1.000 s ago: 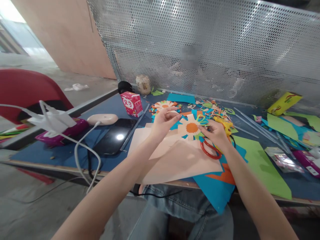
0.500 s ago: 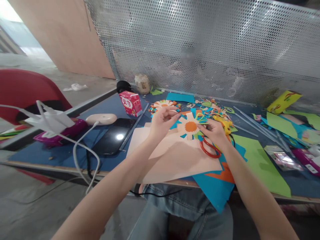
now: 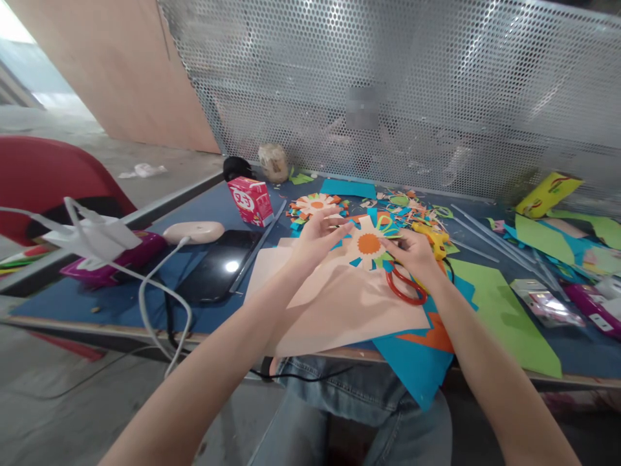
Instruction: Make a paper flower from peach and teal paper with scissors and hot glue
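A paper flower (image 3: pixel 369 244) with an orange centre, pale petals and blue and green strips is held above the peach paper sheets (image 3: pixel 339 304). My right hand (image 3: pixel 411 254) pinches it by its right side between thumb and fingers. My left hand (image 3: pixel 320 236) is at the flower's left side, its fingers stretched and apart, holding nothing that I can see. Red-handled scissors (image 3: pixel 407 299) lie below my right hand. Partly behind that hand is a yellow glue gun (image 3: pixel 431 239). Another paper flower (image 3: pixel 316 206) lies beyond my left hand.
A phone (image 3: pixel 218 265), a pink box (image 3: pixel 251 201) and a white charger with cables (image 3: pixel 92 233) are on the left. Green card (image 3: pixel 504 317), clear glue sticks (image 3: pixel 499 239) and a yellow box (image 3: pixel 548 194) are on the right. A perforated metal panel (image 3: pixel 412 97) borders the back.
The fingers of my left hand have opened out and stretched toward the flower. My right hand keeps its hold on the flower. The view has shifted slightly.
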Demonstrator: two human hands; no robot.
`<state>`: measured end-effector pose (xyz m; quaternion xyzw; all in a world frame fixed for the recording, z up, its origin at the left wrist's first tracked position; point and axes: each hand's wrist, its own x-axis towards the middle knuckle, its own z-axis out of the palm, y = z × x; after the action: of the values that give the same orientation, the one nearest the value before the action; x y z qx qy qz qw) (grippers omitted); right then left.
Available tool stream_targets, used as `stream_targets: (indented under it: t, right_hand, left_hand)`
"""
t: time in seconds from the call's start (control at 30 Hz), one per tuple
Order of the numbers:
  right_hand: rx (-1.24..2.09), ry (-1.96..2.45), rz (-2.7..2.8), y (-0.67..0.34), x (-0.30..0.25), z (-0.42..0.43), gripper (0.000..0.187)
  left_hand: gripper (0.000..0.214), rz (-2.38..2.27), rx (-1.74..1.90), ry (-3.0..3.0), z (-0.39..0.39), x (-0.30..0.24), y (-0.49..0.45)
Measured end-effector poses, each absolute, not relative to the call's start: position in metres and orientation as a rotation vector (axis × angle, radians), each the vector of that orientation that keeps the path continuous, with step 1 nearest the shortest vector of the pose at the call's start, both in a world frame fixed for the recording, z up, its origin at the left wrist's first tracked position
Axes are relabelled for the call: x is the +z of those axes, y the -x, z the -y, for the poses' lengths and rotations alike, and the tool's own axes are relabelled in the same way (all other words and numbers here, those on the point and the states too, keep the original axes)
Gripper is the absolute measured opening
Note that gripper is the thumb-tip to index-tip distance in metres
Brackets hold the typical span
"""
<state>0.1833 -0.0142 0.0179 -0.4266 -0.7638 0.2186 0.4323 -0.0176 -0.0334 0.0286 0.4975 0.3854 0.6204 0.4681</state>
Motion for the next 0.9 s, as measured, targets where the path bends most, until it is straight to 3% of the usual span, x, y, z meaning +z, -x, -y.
stream_targets:
  t: [0.5,0.67,0.9]
  right_hand:
    - [0.765,1.055,1.81,-0.177,0.016,0.015,0.031]
    - [0.756,1.067,1.797,-0.177,0.018,0.015,0.034]
    - [0.678,1.05,1.836,-0.178,0.015,0.013,0.03]
  left_hand:
    - [0.036,-1.042,1.634,-1.36,0.026,0.018,0.023]
    - [0.027,-1.084,1.614,-1.321,0.026,0.018,0.023]
    - [0.033,-1.029,1.587,-1.313,0.03,0.021,0.02]
